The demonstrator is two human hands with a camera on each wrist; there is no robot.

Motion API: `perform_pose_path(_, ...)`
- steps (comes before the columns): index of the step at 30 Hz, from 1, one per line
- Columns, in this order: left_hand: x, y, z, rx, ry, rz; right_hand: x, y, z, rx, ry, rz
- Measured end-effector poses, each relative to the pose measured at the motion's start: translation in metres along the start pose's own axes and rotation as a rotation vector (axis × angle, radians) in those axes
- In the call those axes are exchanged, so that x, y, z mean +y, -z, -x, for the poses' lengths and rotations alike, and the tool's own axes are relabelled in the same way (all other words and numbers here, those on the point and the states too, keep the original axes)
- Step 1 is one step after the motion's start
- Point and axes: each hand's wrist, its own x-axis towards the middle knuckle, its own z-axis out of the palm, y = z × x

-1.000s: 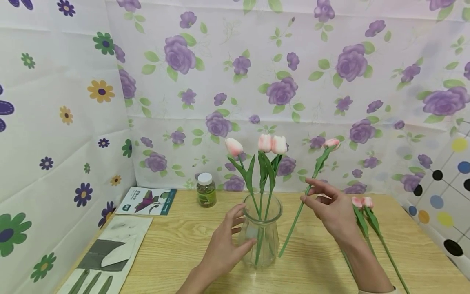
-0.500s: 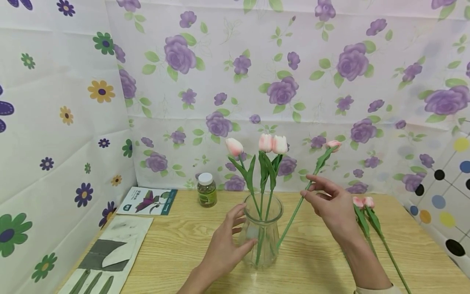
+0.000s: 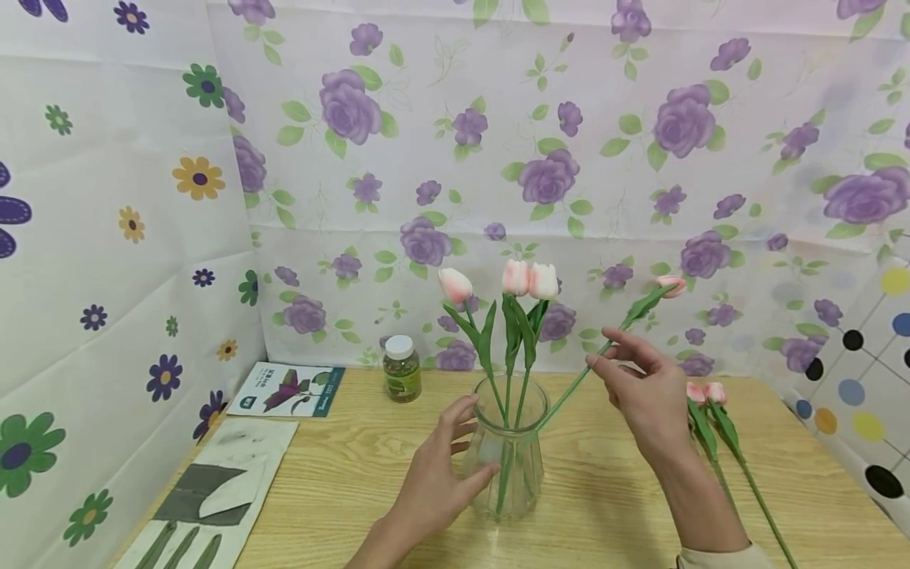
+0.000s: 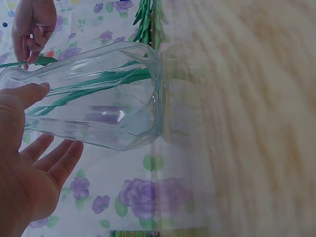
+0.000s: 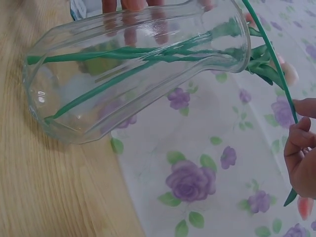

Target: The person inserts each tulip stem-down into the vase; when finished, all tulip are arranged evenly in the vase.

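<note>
A clear glass vase (image 3: 506, 474) stands upright on the table with three pale pink tulips (image 3: 515, 278) in it, stems crossing inside the glass. My left hand (image 3: 437, 474) curves round the vase's left side, thumb toward the front; in the right wrist view its fingers (image 5: 129, 24) show behind the glass. My right hand (image 3: 643, 395) pinches another pink tulip (image 3: 643, 304) by the stem between thumb and fingertips. That tulip slants, bloom up to the right, with the low end of its stem (image 5: 269, 42) at the vase's rim.
Loose pink tulips (image 3: 732, 435) lie on the table at the right, partly behind my right forearm. Behind the vase to the left stands a white-lidded jar (image 3: 401, 371). A booklet (image 3: 286, 389) and a printed sheet (image 3: 213, 482) lie at the left edge. Floral cloth (image 3: 398, 174) hangs behind.
My right hand has risen slightly and tilted the tulip further to the right. Its stem end has moved from beside the vase's lower side up to the rim. My left hand stays put.
</note>
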Motion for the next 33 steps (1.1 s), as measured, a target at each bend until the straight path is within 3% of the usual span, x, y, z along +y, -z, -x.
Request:
perform_pose_path(8,-0.001,0.000,0.000,-0.001,0.000,-0.004,-0.007,-0.010,-0.006,0.096,0.051,-0.017)
perform_pose_path(15,-0.002,0.000,0.000,0.000,-0.001,0.004,-0.010,-0.015,-0.007,0.136,0.115,0.067)
perform_pose_path(22,-0.001,0.000,0.000,0.005,-0.005,-0.008,-0.013,-0.019,-0.006,0.110,0.202,0.123)
perform_pose_path(33,0.000,0.000,0.001,-0.014,0.004,0.005,-0.016,-0.033,0.006,0.041,0.406,0.284)
